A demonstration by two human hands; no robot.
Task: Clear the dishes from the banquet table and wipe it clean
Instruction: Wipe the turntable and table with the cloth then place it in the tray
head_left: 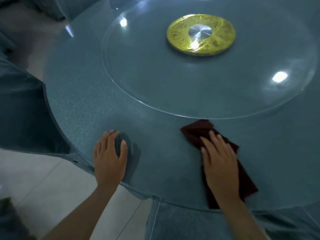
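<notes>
A round banquet table (83,101) with a blue-green speckled top under glass fills the view. No dishes are on it. My right hand (220,158) lies flat, fingers spread, on a dark red cloth (197,130) spread on the table near its front edge. My left hand (109,156) rests on the table near the rim to the left, palm down, fingers apart, holding nothing; its grey reflection shows in the glass beside it.
A clear glass turntable (155,94) sits on the middle of the table, on a gold disc (220,42) with a silver hub. Blue-covered chairs stand at the left (22,108) and at the near edge (190,222). Pale floor tiles (43,181) show at lower left.
</notes>
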